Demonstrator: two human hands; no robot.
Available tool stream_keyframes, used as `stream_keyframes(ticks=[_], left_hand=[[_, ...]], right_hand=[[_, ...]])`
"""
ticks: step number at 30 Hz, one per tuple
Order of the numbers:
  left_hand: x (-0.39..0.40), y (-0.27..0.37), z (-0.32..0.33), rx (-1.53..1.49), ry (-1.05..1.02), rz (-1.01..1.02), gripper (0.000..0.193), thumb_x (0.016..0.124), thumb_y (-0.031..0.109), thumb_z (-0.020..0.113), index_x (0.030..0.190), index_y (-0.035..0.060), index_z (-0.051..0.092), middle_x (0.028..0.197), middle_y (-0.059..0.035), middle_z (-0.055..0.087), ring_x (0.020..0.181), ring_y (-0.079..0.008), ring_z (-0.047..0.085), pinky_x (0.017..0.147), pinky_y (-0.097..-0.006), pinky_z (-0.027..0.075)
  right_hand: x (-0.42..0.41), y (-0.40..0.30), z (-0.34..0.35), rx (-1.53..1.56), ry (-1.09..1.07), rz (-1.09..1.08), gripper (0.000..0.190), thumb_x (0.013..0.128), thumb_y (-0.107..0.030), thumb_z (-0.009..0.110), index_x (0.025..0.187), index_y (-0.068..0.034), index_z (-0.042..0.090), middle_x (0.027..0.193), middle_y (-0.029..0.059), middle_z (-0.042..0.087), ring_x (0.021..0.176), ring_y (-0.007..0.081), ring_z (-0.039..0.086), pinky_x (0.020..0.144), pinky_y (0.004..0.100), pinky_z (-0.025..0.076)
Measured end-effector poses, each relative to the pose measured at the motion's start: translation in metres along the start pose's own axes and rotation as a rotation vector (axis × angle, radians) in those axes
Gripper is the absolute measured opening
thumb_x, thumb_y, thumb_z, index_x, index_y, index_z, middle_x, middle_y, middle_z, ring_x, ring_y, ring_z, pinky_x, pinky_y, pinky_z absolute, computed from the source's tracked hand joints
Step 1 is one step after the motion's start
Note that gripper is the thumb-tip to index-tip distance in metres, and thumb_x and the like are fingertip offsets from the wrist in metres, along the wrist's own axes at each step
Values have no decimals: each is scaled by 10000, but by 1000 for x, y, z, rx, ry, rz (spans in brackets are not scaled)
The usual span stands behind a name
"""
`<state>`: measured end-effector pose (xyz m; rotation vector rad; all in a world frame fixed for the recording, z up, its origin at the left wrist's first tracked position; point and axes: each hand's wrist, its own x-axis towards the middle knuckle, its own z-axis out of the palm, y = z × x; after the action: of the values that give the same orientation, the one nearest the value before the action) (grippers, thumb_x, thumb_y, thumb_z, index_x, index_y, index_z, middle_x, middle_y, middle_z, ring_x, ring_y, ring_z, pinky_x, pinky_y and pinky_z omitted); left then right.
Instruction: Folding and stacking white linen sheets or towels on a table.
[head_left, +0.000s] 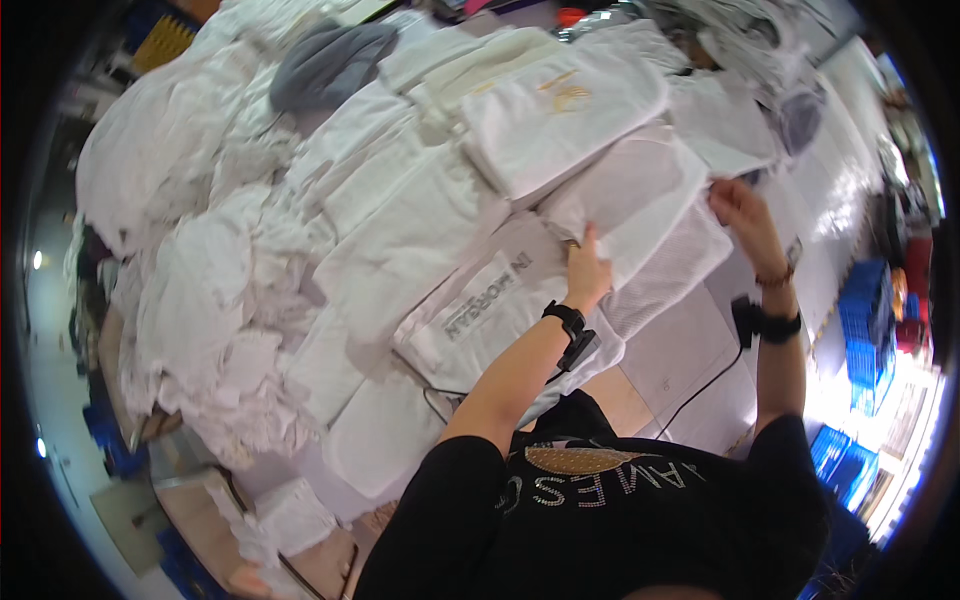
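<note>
A folded white cloth (630, 195) lies across the stacks before me. My left hand (589, 266) is on its near edge, thumb on top and fingers tucked out of sight, pinching it. At the cloth's right corner, my right hand (735, 202) has its fingers bent; whether they grip the edge is unclear. Beneath lies a textured white cloth (667, 270). Left of it is a folded white cloth with grey lettering (487, 300), and behind is a stack topped by a white cloth with a yellow motif (570, 105).
Loose white cloths (187, 277) are heaped at the left. A grey cloth bundle (330, 67) sits at the back. More folded white cloths (412, 217) cover the middle. Blue plastic crates (866, 322) stand on the floor at the right. Cables hang from both wrist devices.
</note>
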<state>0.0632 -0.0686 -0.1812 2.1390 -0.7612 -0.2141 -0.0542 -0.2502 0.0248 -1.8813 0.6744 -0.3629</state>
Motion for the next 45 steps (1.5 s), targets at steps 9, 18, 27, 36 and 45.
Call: stream_keyframes(ticks=[9, 18, 27, 36, 45], left_hand=[[-65, -126, -223, -880, -181, -502, 359, 813, 152, 605, 1149, 58, 518, 920, -35, 610, 805, -107, 588, 668, -235, 473], [-209, -424, -575, 243, 1046, -815, 606, 741, 238, 660, 1226, -18, 403, 1199, -185, 470, 1111, -286, 448, 920, -361, 362], [-233, -506, -723, -30, 921, -748, 406, 834, 216, 540, 1132, -49, 468, 942, -199, 576, 889, -312, 542, 810, -363, 410], [-387, -319, -639, -140, 198, -177, 240, 858, 187, 468, 1035, 27, 486, 709, -223, 574, 676, -412, 562, 573, -472, 427], [-474, -305, -637, -708, -449, -322, 206, 854, 234, 512, 937, 47, 498, 703, -103, 602, 664, -247, 598, 625, -367, 452]], right_hand=[[-103, 18, 214, 391, -622, 284, 310, 822, -59, 581, 1120, -3, 519, 872, 23, 580, 812, 83, 536, 737, 202, 431], [-174, -79, 368, 174, -901, 101, 368, 775, -69, 630, 1119, -3, 519, 869, 31, 586, 792, 95, 545, 751, 243, 446], [-300, -155, 546, 98, -1084, 273, 335, 821, -61, 595, 1139, -1, 507, 913, 48, 597, 828, 89, 552, 739, 221, 458], [-306, -180, 740, 907, -1070, 908, 443, 898, -409, 428, 1200, -85, 436, 1113, 94, 549, 1036, 214, 518, 895, 409, 393], [-322, -262, 808, 606, -1205, 567, 374, 875, -282, 527, 1150, -34, 474, 1101, 70, 554, 1010, 152, 536, 853, 308, 444]])
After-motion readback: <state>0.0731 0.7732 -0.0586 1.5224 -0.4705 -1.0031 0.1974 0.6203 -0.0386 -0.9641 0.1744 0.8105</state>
